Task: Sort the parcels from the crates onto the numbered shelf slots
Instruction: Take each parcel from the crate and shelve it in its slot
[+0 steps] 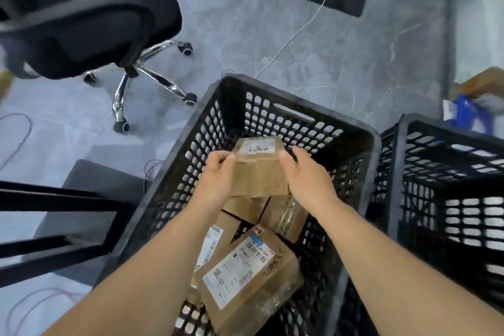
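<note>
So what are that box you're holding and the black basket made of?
The box, held between both hands, looks like plain brown cardboard: matte, creased, with a white paper label and what seems to be clear tape. The black crate looks like moulded plastic, judging by its even grid of holes and rounded rim, with a dull, slightly dusty finish.

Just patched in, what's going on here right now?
A person is holding a small brown cardboard parcel with both hands, left hand and right hand on its sides, above the black perforated plastic crate. Several more taped cardboard parcels lie in that crate. A second black crate stands beside it. No shelf is in view.
</note>
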A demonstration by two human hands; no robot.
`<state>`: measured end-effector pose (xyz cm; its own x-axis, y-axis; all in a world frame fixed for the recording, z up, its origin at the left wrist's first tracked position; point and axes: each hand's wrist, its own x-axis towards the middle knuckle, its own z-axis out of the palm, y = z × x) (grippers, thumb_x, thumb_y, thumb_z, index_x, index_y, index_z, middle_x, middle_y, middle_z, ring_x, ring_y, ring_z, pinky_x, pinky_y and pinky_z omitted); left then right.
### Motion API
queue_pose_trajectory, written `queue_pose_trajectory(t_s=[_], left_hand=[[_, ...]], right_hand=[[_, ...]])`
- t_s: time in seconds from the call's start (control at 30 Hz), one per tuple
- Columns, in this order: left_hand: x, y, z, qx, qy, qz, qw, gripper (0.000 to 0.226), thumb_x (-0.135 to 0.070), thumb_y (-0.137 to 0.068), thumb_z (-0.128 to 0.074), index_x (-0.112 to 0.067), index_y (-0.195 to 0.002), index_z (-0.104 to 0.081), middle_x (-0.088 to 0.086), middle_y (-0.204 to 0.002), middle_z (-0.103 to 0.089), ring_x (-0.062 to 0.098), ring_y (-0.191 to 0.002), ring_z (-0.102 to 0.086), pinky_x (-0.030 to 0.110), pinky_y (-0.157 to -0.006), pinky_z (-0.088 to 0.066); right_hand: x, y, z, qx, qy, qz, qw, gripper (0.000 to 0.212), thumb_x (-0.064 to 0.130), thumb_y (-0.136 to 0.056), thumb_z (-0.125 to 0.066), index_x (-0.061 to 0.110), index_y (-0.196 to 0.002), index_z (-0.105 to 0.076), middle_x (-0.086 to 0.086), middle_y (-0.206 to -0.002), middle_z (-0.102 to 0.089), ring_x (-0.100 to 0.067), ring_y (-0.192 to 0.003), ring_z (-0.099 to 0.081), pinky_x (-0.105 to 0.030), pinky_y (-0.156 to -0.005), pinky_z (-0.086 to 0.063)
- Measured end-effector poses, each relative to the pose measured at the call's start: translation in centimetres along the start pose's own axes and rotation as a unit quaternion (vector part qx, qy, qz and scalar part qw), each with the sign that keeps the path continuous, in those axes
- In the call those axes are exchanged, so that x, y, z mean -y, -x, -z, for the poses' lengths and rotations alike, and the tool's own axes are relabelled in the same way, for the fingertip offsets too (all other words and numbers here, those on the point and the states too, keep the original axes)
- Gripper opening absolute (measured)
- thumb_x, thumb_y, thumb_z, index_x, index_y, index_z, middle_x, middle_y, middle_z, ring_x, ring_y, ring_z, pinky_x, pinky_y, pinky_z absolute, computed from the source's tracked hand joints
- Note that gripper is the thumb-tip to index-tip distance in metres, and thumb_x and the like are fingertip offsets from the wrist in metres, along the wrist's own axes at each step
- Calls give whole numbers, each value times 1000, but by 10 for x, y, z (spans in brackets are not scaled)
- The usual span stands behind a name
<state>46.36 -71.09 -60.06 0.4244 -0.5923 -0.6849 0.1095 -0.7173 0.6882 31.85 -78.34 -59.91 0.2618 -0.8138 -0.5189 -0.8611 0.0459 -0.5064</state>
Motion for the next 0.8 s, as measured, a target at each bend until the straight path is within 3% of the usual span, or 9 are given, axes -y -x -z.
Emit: queue_pose_trajectory(t_s=[0.07,0.2,0.27,0.33,0.4,0.47,0.57,0.7,0.8], left_hand=[[5,18,8,-4,-30,6,1000,22,-35,-99,-41,-24,-118,-43,-5,-105,-53,7,-84,-52,24,-60,-42],[30,31,18,4,-45,16,999,45,-21,-99,-43,-21,-143,-31,-4,-136,-46,12,-112,-47,27,-88,-37],[40,31,20,17,-50,32,998,48,-19,-99,-42,-24,-146,-30,-8,-134,-45,13,-116,-46,29,-99,-38],[49,28,21,26,-55,44,997,49,-19,-98,-42,-26,-145,-33,-3,-135,-50,17,-115,-50,40,-103,-42],[56,25,20,34,-59,41,997,48,-14,-98,-42,-26,-144,-36,-3,-129,-54,16,-109,-52,41,-100,-45],[59,21,20,41,-60,28,997,47,-10,-98,-41,-27,-142,-40,-13,-112,-55,12,-101,-53,33,-92,-47],[62,14,21,55,-58,27,996,47,-8,-97,-44,-31,-138,-45,-19,-96,-56,8,-95,-57,25,-80,-46],[64,6,27,73,-55,44,995,51,-4,-90,-53,-27,-135,-46,-5,-114,-63,11,-99,-59,21,-70,-46],[65,-2,31,100,-50,52,992,57,0,-87,-58,-25,-136,-41,0,-128,-57,16,-106,-58,25,-76,-49]], right_hand=[[3,23,-8,15,-11,-20,1000,48,53,-99,-23,26,-133,-42,-1,-119,-60,-23,-106,-58,-36,-85,-47],[-8,50,-40,49,-38,-58,996,39,44,-100,-28,28,-133,-40,-1,-115,-63,-23,-98,-61,-41,-83,-52],[-16,57,-52,64,-56,-78,993,40,40,-100,-32,27,-138,-36,-2,-118,-61,-22,-98,-61,-42,-83,-53],[-21,60,-59,76,-73,-94,990,42,36,-100,-34,23,-140,-34,-3,-123,-58,-22,-102,-58,-41,-87,-51],[-24,60,-65,80,-95,-102,987,40,33,-101,-36,19,-138,-37,-5,-125,-55,-20,-99,-54,-36,-85,-49],[-26,58,-68,77,-123,-105,984,38,30,-101,-38,19,-137,-38,-4,-126,-54,-15,-93,-50,-31,-79,-46],[-26,54,-74,82,-187,-106,973,44,22,-100,-40,29,-142,-33,6,-124,-55,-10,-91,-53,-23,-68,-46],[-30,47,-75,115,-253,-109,954,68,11,-97,-45,39,-150,-12,12,-132,-48,1,-80,-50,-14,-59,-43],[-38,38,-72,137,-290,-103,942,84,4,-92,-53,45,-148,-5,10,-141,-42,-6,-98,-55,-28,-82,-52]])
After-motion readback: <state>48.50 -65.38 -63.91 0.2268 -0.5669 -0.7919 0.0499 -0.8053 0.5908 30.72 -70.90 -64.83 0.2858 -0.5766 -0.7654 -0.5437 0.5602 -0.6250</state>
